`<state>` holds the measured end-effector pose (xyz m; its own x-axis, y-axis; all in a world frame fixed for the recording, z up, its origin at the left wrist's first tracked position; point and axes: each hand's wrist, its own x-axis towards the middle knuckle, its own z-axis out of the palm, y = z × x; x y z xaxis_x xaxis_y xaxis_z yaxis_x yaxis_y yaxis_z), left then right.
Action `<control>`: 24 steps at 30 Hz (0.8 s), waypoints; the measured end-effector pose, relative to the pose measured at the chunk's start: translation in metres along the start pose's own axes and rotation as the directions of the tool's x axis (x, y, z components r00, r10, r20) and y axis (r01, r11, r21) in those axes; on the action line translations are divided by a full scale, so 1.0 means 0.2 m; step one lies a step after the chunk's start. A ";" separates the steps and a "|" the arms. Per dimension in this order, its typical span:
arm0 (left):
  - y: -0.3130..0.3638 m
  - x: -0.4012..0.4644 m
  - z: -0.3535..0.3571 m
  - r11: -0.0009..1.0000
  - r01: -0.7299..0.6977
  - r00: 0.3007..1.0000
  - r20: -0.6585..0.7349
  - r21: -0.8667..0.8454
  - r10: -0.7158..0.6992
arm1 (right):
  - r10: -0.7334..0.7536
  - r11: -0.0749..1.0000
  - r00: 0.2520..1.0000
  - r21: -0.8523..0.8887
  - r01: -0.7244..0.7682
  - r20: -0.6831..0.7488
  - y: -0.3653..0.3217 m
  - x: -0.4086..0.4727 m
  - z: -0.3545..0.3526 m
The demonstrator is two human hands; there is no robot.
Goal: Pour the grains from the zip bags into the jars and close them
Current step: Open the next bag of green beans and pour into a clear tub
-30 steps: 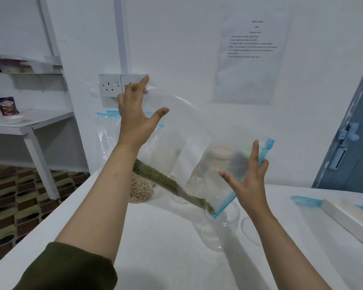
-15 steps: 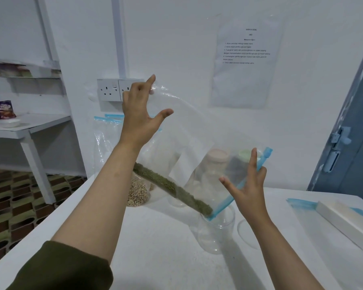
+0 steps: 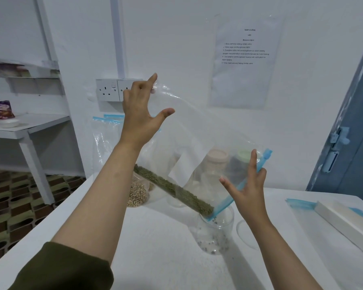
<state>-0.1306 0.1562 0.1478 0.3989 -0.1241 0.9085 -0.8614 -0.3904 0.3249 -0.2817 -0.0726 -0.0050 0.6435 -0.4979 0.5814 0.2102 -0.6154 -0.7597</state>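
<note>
Nearest, at 5 o'clock, the clear glass jar [image 3: 215, 233] stands open on the white table [image 3: 155, 248], a few green grains already scattered in its bottom. Its mouth sits right under the low corner of the clear plastic zip bag with a blue zip strip [image 3: 197, 147], which is tilted so the green grains [image 3: 174, 189] run along the bottom fold toward that corner. The right hand [image 3: 247, 193] steadies the blue strip at the mouth, apparently pinching it between spread fingers, probably to keep the opening aimed. Higher, at 11 o'clock, the left hand [image 3: 140, 114] lifts the bag's far corner, fingertips gripping the film and thumb splayed, giving the slope.

Behind, at 9 o'clock, a second bag of pale beige grains [image 3: 137, 193] waits, and lidded jars [image 3: 217, 162] show blurred through the plastic. At 3 o'clock lies a flat white box [image 3: 344, 225]. On the wall at 1 o'clock, a printed sheet [image 3: 246, 59] is headed "TASK & GOAL"; its numbered lines are too small to read reliably
</note>
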 end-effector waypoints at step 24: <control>0.06 -0.01 0.05 0.999 -0.044 0.998 0.034 0.003 0.044 | -0.088 0.896 0.959 -0.442 -0.043 -0.271 0.05 -0.07 0.01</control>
<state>-0.1382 0.1436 0.1477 0.3711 -0.1724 0.9125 -0.8772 -0.3876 0.2835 -0.2877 -0.0707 -0.0202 0.3993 -0.5887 0.7028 -0.1650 -0.8002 -0.5766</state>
